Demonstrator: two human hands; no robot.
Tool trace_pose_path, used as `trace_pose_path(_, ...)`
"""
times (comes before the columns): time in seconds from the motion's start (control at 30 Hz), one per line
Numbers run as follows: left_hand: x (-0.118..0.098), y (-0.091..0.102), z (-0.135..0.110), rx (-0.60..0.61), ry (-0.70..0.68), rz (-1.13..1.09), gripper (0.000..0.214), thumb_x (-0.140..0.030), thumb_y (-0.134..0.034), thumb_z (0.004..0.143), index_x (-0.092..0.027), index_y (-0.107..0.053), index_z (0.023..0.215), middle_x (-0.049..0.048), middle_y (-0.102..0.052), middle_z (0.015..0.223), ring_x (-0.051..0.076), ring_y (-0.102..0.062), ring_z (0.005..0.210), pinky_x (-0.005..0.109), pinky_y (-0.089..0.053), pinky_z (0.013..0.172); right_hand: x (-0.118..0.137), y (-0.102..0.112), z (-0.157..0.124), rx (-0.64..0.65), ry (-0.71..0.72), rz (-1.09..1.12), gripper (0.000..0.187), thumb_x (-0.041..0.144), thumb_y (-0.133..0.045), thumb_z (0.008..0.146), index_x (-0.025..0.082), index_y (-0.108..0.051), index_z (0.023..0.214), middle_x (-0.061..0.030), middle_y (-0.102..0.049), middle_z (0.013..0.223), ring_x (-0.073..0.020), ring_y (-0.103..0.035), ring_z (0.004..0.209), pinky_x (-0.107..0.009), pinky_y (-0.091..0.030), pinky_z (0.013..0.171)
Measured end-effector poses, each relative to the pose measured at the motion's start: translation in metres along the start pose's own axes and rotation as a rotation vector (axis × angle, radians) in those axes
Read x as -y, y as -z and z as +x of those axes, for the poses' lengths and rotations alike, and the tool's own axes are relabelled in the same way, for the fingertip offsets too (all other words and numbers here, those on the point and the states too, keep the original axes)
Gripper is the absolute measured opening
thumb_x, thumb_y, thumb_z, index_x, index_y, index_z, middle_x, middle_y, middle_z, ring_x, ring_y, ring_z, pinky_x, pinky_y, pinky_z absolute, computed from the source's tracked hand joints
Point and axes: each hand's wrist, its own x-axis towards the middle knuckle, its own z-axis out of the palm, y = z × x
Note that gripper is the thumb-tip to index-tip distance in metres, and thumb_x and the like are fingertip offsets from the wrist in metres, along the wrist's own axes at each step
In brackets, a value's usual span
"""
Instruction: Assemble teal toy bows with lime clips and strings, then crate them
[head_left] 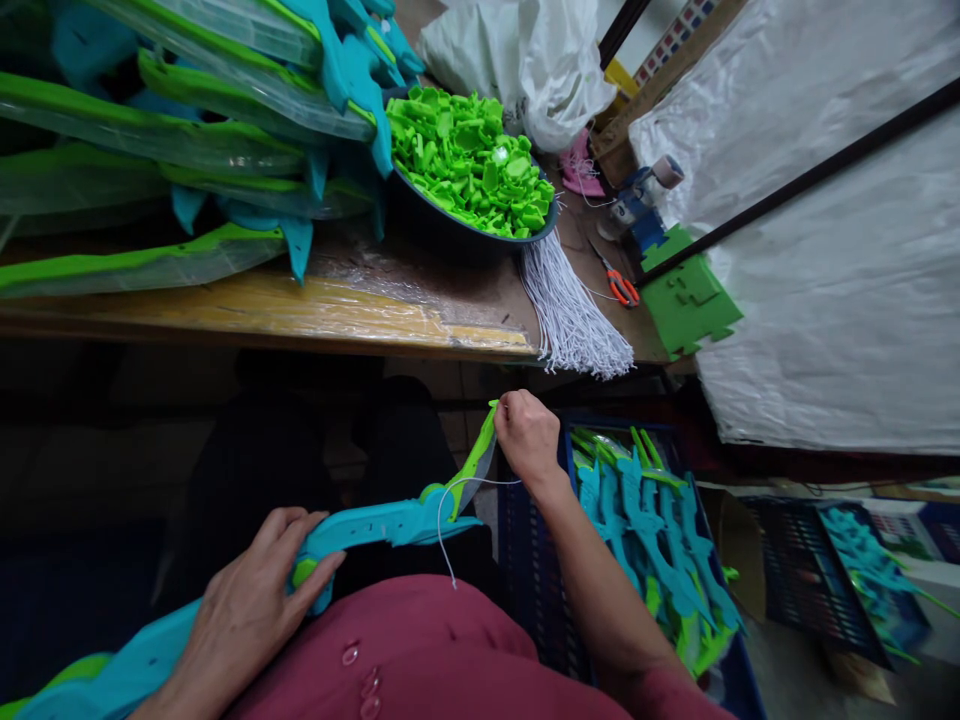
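Across my lap lies a long turquoise plastic toy part (pixel 375 525) with bright green pieces set into it. My left hand (pixel 251 590) is wrapped round its middle, thumb on the near side. At the far end a narrow green strip with a clear edge (pixel 474 465) angles upward. My right hand (pixel 527 435) is closed at the tip of this strip; what the fingertips pinch is hidden. A thin white cord (pixel 442 510) loops from beside my right wrist over the toy part, its knotted end hanging near my shirt.
On the wooden bench (pixel 337 310) are stacked green-and-turquoise parts (pixel 187 140), a bowl (pixel 450 225) of small green pieces, a bundle of white cords (pixel 574 310) and orange-handled scissors (pixel 622 288). A blue crate (pixel 536 560) with similar turquoise parts (pixel 645 520) stands at my right.
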Motion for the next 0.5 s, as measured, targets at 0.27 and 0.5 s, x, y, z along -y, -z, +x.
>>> trace_pose_path(0.27, 0.0, -0.008, 0.001, -0.036, -0.065, 0.014, 0.046, -0.055, -0.047, 0.101, -0.022, -0.06, 0.129, 0.0085, -0.064, 0.119, 0.025, -0.075, 0.089, 0.035, -0.06, 0.071, -0.004, -0.019, 0.004, 0.184, -0.051, 0.001, 0.016, 0.024, -0.055, 0.099, 0.018, -0.069, 0.095, -0.008, -0.068, 0.096, -0.0198, -0.062, 0.084, -0.028, -0.041, 0.067)
trace_pose_path(0.5, 0.001, 0.037, -0.023, -0.508, 0.05, 0.148, 0.051, -0.032, -0.061, 0.098, -0.018, -0.044, 0.144, 0.0218, -0.038, 0.157, 0.038, -0.031, 0.152, 0.061, -0.03, 0.12, -0.022, -0.025, 0.006, 0.432, -0.012, 0.216, 0.014, 0.016, -0.063, 0.08, 0.018, -0.07, 0.068, -0.0093, -0.069, 0.074, -0.0178, -0.06, 0.057, -0.027, -0.035, 0.051)
